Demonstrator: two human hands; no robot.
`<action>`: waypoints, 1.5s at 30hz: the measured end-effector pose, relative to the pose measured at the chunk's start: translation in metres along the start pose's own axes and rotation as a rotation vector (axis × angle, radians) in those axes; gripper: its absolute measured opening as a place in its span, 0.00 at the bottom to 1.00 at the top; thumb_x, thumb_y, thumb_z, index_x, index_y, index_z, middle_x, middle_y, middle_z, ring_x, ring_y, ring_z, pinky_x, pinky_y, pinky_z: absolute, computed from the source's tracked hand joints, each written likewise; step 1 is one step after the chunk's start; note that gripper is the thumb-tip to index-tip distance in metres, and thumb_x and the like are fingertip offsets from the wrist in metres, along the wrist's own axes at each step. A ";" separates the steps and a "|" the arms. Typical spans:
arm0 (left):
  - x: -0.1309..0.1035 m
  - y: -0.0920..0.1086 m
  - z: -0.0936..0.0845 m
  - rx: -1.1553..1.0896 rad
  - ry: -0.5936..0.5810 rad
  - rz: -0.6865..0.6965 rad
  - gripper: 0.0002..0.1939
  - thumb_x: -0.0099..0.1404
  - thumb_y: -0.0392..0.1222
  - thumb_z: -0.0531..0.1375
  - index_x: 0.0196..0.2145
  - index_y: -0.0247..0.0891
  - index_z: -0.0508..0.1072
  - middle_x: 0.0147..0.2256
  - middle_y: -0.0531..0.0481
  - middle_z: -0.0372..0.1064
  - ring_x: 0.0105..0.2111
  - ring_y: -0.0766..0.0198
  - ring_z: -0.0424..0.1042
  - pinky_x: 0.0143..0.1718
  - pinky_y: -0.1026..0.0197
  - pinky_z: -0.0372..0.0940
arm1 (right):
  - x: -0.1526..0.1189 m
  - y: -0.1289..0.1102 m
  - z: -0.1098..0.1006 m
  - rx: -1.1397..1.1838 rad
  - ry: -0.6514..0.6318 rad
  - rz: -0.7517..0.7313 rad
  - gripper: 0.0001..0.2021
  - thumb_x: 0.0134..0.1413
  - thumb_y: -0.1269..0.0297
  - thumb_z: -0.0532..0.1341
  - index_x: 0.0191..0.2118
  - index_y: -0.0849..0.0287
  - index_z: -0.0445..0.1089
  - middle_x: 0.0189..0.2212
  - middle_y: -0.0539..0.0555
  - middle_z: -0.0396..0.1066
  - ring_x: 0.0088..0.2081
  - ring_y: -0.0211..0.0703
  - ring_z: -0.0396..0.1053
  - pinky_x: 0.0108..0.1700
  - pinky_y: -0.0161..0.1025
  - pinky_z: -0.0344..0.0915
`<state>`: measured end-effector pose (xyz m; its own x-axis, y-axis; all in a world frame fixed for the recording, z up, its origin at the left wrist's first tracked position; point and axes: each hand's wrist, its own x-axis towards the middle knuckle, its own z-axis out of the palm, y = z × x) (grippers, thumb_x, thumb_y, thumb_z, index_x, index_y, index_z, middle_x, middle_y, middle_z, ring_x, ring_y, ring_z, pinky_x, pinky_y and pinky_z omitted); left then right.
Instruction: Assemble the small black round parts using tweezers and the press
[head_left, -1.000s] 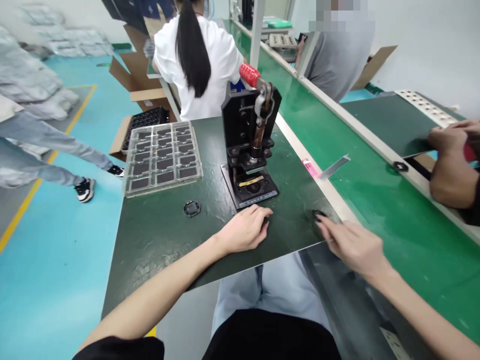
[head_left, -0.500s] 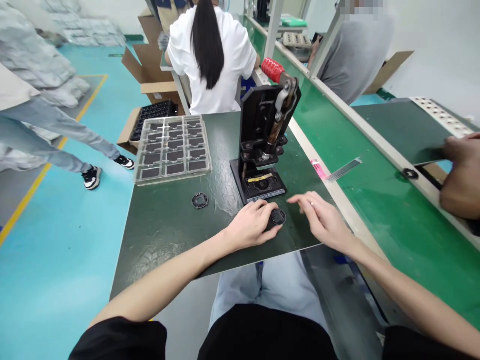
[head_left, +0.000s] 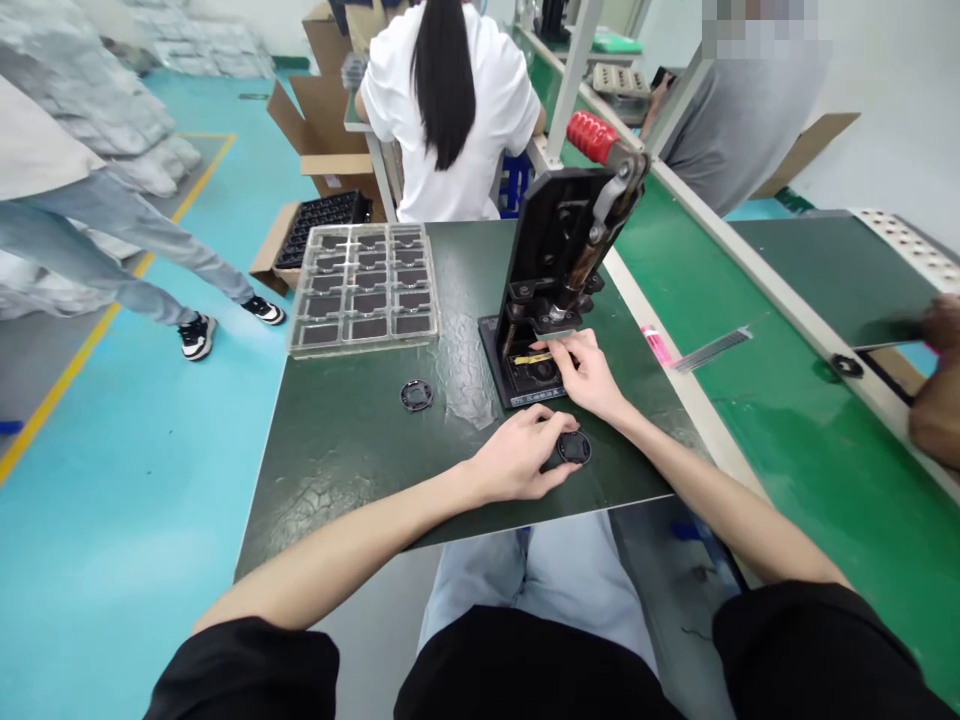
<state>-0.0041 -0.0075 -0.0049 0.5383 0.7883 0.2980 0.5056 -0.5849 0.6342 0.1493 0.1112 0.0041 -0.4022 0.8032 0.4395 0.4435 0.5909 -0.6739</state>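
My left hand (head_left: 529, 455) rests on the dark green tabletop, its thumb and fingers closed around the edge of a round black plastic part (head_left: 574, 448). My right hand (head_left: 589, 375) reaches in under the ram of a black hand press (head_left: 559, 240) with a red handle grip (head_left: 592, 137). Its fingers are bent together over the press base; whatever they hold is hidden. A yellow strip (head_left: 531, 358) lies across the base beside those fingertips. Another round black part (head_left: 416, 395) lies on the tabletop to the left of the press.
A clear compartment tray (head_left: 364, 345) with dark flat pieces stands at the back left of the table (head_left: 337, 420). A green conveyor belt (head_left: 750, 400) runs along the right side. A co-worker in white (head_left: 450, 130) sits ahead; cardboard boxes (head_left: 337, 165) stand beyond the tray.
My right hand has moved forward and left, from beside the left hand into the press. The left hand still holds the round part; the whole view has shifted slightly.
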 end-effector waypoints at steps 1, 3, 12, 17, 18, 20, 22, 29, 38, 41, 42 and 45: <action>0.000 0.000 -0.001 0.002 -0.005 0.002 0.18 0.70 0.46 0.62 0.53 0.39 0.65 0.52 0.44 0.76 0.53 0.52 0.72 0.55 0.50 0.71 | 0.000 0.001 0.000 -0.002 -0.006 -0.017 0.27 0.71 0.41 0.49 0.40 0.52 0.81 0.40 0.56 0.80 0.44 0.50 0.70 0.51 0.50 0.65; 0.000 0.001 -0.001 0.008 -0.008 0.006 0.18 0.70 0.46 0.62 0.53 0.39 0.64 0.52 0.44 0.76 0.52 0.52 0.72 0.54 0.50 0.71 | -0.001 0.001 -0.002 0.002 -0.012 -0.033 0.23 0.71 0.45 0.52 0.42 0.52 0.81 0.41 0.56 0.81 0.43 0.49 0.71 0.51 0.49 0.66; 0.000 -0.005 0.001 -0.005 0.043 -0.017 0.22 0.68 0.49 0.65 0.53 0.39 0.63 0.51 0.42 0.74 0.53 0.52 0.71 0.54 0.49 0.73 | -0.013 -0.004 -0.008 0.156 0.250 0.078 0.15 0.65 0.50 0.62 0.32 0.55 0.74 0.31 0.53 0.75 0.36 0.43 0.71 0.39 0.41 0.68; 0.001 -0.006 0.003 -0.074 0.067 -0.045 0.23 0.67 0.50 0.66 0.52 0.40 0.62 0.50 0.42 0.74 0.54 0.52 0.73 0.51 0.50 0.75 | -0.047 -0.021 -0.033 0.194 0.177 0.145 0.15 0.65 0.53 0.64 0.30 0.55 0.69 0.29 0.51 0.72 0.33 0.41 0.69 0.39 0.40 0.66; 0.001 -0.006 0.003 -0.086 0.075 -0.045 0.23 0.67 0.50 0.66 0.52 0.40 0.62 0.50 0.42 0.74 0.54 0.52 0.73 0.51 0.50 0.75 | -0.058 -0.024 -0.037 0.201 0.121 0.161 0.14 0.65 0.53 0.64 0.30 0.55 0.69 0.29 0.52 0.72 0.33 0.41 0.69 0.38 0.40 0.66; 0.001 -0.006 0.003 -0.105 0.091 -0.054 0.24 0.66 0.49 0.67 0.53 0.40 0.62 0.50 0.42 0.75 0.53 0.52 0.74 0.51 0.50 0.74 | -0.077 -0.026 -0.041 0.219 0.051 0.203 0.15 0.65 0.53 0.64 0.30 0.55 0.69 0.30 0.52 0.72 0.33 0.41 0.69 0.36 0.40 0.65; 0.001 -0.005 0.003 -0.117 0.094 -0.073 0.25 0.65 0.49 0.68 0.53 0.41 0.61 0.48 0.44 0.76 0.53 0.52 0.75 0.52 0.50 0.74 | -0.092 -0.026 -0.041 0.222 0.036 0.241 0.15 0.65 0.52 0.64 0.30 0.56 0.69 0.29 0.52 0.72 0.32 0.41 0.67 0.35 0.39 0.64; 0.003 -0.005 0.004 -0.120 0.089 -0.100 0.26 0.64 0.49 0.69 0.52 0.41 0.61 0.45 0.45 0.77 0.53 0.52 0.75 0.52 0.51 0.73 | -0.098 -0.026 -0.040 0.114 -0.028 0.217 0.13 0.66 0.57 0.63 0.30 0.56 0.72 0.29 0.52 0.73 0.30 0.39 0.65 0.32 0.38 0.61; 0.002 -0.004 0.004 -0.102 0.086 -0.087 0.24 0.65 0.48 0.68 0.52 0.41 0.61 0.46 0.45 0.76 0.53 0.52 0.75 0.52 0.50 0.73 | -0.096 -0.029 -0.040 0.078 -0.010 0.191 0.14 0.66 0.56 0.62 0.29 0.55 0.70 0.28 0.53 0.73 0.29 0.41 0.65 0.31 0.40 0.63; 0.002 -0.004 0.004 -0.095 0.077 -0.089 0.24 0.65 0.48 0.68 0.52 0.41 0.61 0.47 0.44 0.76 0.53 0.51 0.75 0.52 0.49 0.73 | -0.097 -0.029 -0.040 0.070 -0.019 0.190 0.14 0.66 0.56 0.62 0.30 0.55 0.71 0.28 0.53 0.73 0.30 0.41 0.66 0.31 0.41 0.63; 0.002 -0.004 0.004 -0.094 0.075 -0.090 0.24 0.65 0.48 0.67 0.52 0.41 0.61 0.47 0.44 0.75 0.53 0.51 0.75 0.52 0.49 0.73 | -0.097 -0.029 -0.041 0.065 -0.022 0.184 0.13 0.66 0.57 0.62 0.30 0.55 0.71 0.29 0.53 0.73 0.30 0.41 0.66 0.31 0.41 0.63; 0.002 -0.003 0.004 -0.089 0.072 -0.087 0.23 0.66 0.48 0.66 0.51 0.41 0.61 0.47 0.44 0.75 0.53 0.52 0.75 0.52 0.49 0.73 | -0.098 -0.030 -0.041 0.038 -0.027 0.142 0.12 0.67 0.60 0.62 0.30 0.55 0.69 0.29 0.53 0.73 0.31 0.41 0.67 0.31 0.41 0.64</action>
<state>-0.0020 -0.0050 -0.0090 0.4430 0.8491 0.2875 0.4851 -0.4968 0.7197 0.2077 0.0180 0.0059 -0.3589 0.8759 0.3225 0.4668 0.4676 -0.7506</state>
